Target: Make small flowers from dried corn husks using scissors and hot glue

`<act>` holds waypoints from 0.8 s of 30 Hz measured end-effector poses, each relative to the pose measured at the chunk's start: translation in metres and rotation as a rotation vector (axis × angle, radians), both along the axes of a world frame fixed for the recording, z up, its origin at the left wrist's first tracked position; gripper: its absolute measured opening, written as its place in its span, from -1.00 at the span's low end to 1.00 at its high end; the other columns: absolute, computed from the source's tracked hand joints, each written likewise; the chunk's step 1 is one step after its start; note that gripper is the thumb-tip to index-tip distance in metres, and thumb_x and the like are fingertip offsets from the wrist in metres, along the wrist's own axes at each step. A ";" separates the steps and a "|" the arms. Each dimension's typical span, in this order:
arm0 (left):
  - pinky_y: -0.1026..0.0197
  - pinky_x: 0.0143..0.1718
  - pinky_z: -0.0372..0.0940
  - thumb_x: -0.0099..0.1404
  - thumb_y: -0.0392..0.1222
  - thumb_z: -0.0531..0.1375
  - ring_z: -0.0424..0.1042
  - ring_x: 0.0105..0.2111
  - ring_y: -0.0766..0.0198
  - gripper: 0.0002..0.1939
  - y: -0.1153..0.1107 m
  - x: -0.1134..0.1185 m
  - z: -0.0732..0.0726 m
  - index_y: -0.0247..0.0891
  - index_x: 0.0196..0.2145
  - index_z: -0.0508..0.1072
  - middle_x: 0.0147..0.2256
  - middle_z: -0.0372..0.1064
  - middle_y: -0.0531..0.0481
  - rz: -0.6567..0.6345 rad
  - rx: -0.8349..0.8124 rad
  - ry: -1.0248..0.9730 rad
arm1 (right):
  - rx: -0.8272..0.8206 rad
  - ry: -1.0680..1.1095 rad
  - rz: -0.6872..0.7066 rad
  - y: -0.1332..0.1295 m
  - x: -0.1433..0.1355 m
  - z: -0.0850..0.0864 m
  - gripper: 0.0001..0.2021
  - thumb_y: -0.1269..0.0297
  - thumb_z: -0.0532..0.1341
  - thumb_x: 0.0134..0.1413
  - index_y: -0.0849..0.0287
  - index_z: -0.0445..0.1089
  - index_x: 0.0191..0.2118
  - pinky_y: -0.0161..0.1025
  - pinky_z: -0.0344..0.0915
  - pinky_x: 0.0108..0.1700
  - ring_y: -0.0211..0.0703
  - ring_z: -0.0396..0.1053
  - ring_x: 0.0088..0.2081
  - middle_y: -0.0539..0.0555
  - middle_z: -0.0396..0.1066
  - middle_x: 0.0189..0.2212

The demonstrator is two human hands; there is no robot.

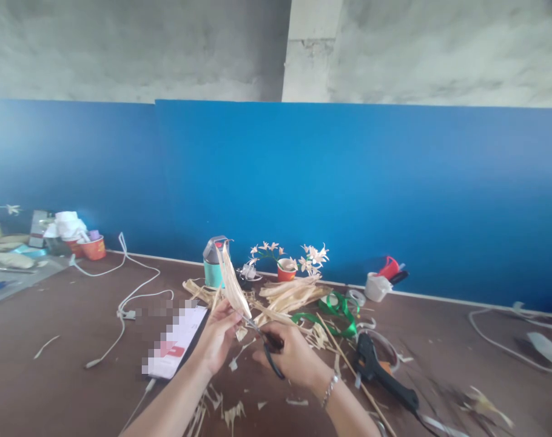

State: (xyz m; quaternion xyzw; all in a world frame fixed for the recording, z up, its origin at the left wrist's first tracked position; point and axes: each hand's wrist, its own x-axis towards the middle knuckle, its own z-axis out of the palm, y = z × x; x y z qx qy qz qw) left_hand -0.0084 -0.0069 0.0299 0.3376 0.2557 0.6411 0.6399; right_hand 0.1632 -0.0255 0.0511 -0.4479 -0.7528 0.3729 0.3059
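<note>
My left hand (219, 337) pinches the lower end of a pale dried husk strip (233, 282), which stands up from the fingers. In my right hand (289, 355) is a pair of scissors (269, 351) with dark handles, their blades at the base of the strip beside my left fingertips. Behind both hands lies a heap of dried husks (294, 294). Small cut scraps (234, 414) are scattered on the brown table (71, 376) below my hands.
A black glue gun (385, 376), a thin stick (355, 373) and green ribbon (346, 315) lie to the right. Farther back stand a teal container (213, 274), a red cup of flowers (286, 271) and a white cup (377, 287). Papers (178, 346) and a white cable (124, 303) are left.
</note>
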 end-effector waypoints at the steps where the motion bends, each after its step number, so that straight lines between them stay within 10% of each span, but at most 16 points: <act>1: 0.36 -0.34 0.24 -0.01 -0.38 0.30 0.37 -0.43 0.39 -0.76 0.000 0.000 0.000 -0.25 -0.32 0.48 -0.45 0.42 0.08 -0.009 0.000 -0.009 | 0.011 -0.007 -0.002 0.000 0.000 0.001 -0.78 0.21 0.32 -0.22 0.21 0.42 -0.39 -0.38 0.04 -0.51 -0.33 0.07 -0.52 -0.09 0.18 -0.60; 24: 0.27 -0.25 0.26 0.04 -0.35 0.28 0.41 -0.38 0.30 -0.79 -0.003 0.000 0.003 -0.23 -0.30 0.48 -0.40 0.47 0.03 -0.079 0.038 -0.009 | -0.041 0.103 0.067 0.000 0.000 -0.003 -0.81 0.20 0.29 -0.16 0.23 0.42 -0.45 -0.38 -0.02 -0.55 -0.36 0.00 -0.57 -0.10 0.18 -0.65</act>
